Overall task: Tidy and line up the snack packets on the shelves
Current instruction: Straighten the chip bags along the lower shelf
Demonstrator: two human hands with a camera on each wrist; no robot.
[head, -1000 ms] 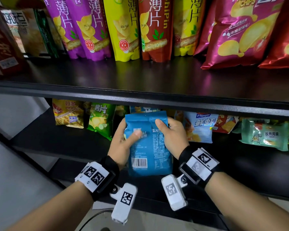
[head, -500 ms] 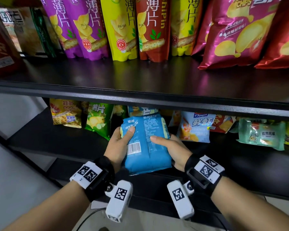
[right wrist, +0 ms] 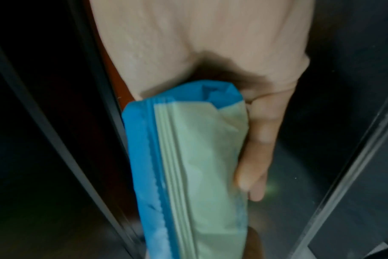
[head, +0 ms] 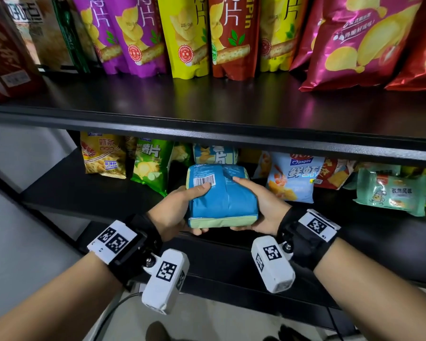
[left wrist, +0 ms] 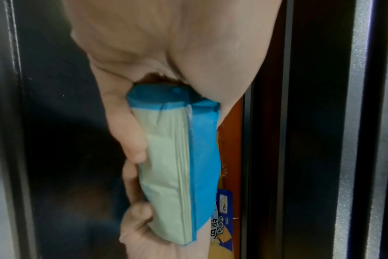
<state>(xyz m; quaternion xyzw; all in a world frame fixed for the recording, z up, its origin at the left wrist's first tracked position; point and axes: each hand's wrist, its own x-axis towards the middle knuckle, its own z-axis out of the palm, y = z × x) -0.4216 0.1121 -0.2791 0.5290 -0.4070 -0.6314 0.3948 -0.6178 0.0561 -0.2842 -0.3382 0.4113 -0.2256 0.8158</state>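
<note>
A blue snack packet (head: 223, 196) lies tilted back, barcode side up, its pale green bottom seal towards me, over the front of the lower shelf (head: 89, 193). My left hand (head: 186, 210) grips its left side, thumb on the barcode and fingers curled underneath. My right hand (head: 258, 205) grips the right side the same way. In the left wrist view my left hand's fingers (left wrist: 131, 138) wrap the blue packet (left wrist: 184, 157). In the right wrist view my right hand's fingers (right wrist: 257, 147) lie along the packet (right wrist: 188, 166). A matching blue packet (head: 215, 155) stands right behind it.
On the lower shelf a yellow packet (head: 103, 156) and a green chips packet (head: 150, 163) stand to the left, a light blue shrimp packet (head: 293, 180) and a pale green packet (head: 391, 190) to the right. The upper shelf edge (head: 207, 134) overhangs; tall purple, yellow and red bags stand above.
The blue packet has tipped from upright to lying back, its top now pointing into the shelf gap. Both hands slid down to its lower sides and moved forward.
</note>
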